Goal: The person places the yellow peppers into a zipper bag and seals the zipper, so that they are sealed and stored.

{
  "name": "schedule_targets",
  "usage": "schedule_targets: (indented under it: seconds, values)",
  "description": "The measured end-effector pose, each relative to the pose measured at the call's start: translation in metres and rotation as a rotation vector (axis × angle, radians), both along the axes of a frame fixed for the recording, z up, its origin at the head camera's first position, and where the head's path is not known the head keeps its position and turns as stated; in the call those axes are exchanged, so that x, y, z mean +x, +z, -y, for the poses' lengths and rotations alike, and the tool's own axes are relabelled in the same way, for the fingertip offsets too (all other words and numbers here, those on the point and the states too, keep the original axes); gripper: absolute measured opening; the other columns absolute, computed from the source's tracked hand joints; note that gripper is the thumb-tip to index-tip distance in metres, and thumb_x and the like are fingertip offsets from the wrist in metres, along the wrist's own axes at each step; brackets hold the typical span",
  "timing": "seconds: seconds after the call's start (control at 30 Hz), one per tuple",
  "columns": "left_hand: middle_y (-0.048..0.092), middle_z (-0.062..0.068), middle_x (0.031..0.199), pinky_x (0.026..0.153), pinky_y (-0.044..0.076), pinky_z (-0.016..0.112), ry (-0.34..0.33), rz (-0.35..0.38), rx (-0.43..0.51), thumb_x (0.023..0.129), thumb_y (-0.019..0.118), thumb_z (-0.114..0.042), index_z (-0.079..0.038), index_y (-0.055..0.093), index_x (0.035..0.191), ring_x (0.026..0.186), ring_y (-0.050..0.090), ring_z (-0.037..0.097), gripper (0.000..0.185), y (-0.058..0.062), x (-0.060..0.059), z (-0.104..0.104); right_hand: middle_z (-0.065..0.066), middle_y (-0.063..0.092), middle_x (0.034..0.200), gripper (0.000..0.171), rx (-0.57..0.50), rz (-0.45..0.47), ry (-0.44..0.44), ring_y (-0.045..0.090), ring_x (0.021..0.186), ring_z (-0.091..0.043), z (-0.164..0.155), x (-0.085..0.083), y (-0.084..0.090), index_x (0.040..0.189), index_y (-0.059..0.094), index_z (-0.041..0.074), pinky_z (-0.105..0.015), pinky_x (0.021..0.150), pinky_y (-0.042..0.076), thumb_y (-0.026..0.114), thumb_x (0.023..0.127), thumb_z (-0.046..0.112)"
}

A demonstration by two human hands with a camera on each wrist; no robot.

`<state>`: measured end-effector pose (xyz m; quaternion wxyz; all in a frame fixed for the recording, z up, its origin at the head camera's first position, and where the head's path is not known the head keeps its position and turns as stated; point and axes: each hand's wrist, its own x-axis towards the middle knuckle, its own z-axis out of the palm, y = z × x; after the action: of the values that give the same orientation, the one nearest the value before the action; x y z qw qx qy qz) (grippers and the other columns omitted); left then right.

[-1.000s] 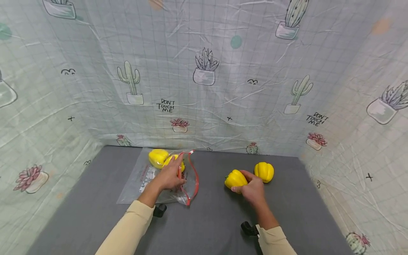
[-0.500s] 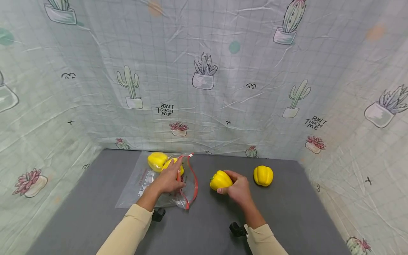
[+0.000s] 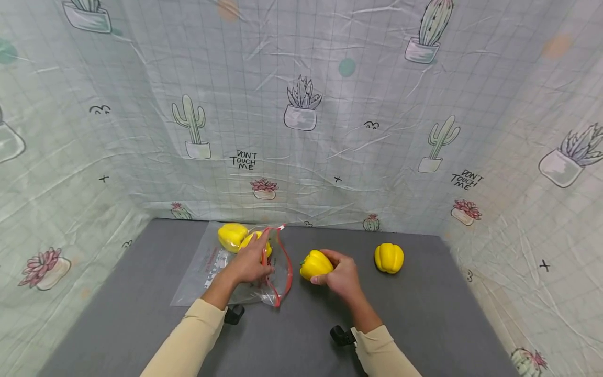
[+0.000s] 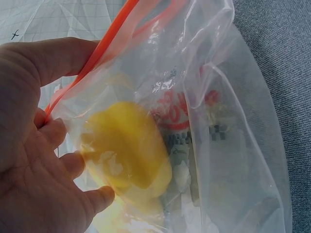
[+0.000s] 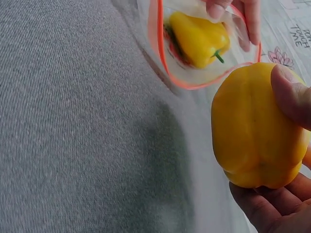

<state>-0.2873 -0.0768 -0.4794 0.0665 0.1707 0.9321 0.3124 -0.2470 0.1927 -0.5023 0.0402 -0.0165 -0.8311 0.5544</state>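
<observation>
I see the right hand [image 3: 343, 278] curled around a yellow pepper [image 3: 314, 264], fingertips just short of the bag mouth. The left hand [image 3: 248, 264] pinches the clear bag [image 3: 212, 267] by its red rim, holding it open; another pepper [image 4: 127, 154] lies inside, against those fingers.

Pepper [image 3: 315, 264]: yellow, gripped in right hand [image 3: 343, 276]; beside bag mouth
Bag [image 3: 226, 272]: clear, red-rimmed, held open by left hand [image 3: 248, 264]; two peppers inside
</observation>
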Motion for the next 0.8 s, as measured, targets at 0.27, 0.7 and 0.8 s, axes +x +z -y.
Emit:
schedule_targets:
  seconds: [0.27,0.7,0.8]
  values:
    - [0.033,0.023,0.168,0.125,0.02,0.07,-0.011,-0.005,-0.012,0.091,0.076,-0.018,-0.005,0.014,0.167,0.161,0.012,0.047,0.099,-0.002,-0.003,0.0,-0.016,0.072,0.133,0.075,0.007,-0.012,0.031,0.069,0.116,-0.031,0.007,-0.003,-0.004,0.134,0.07,0.005,-0.052,0.104,0.054,0.098,0.065,0.004]
    - [0.033,0.024,0.168,0.126,0.021,0.069,0.01,0.012,0.001,0.093,0.074,-0.017,-0.007,0.014,0.168,0.161,0.013,0.047,0.096,-0.001,0.001,0.0,-0.017,0.074,0.128,0.074,0.014,-0.034,0.092,0.07,0.11,-0.029,0.021,-0.006,-0.015,0.132,0.071,0.003,-0.045,0.098,0.056,0.099,0.063,0.005]
    - [0.032,0.023,0.169,0.126,0.021,0.068,0.013,0.014,0.006,0.094,0.074,-0.018,-0.007,0.013,0.168,0.162,0.013,0.047,0.096,-0.001,0.001,-0.001,-0.017,0.074,0.129,0.074,0.02,-0.028,0.103,0.07,0.11,-0.029,0.023,-0.006,-0.015,0.132,0.071,0.003,-0.046,0.099,0.055,0.099,0.064,0.005]
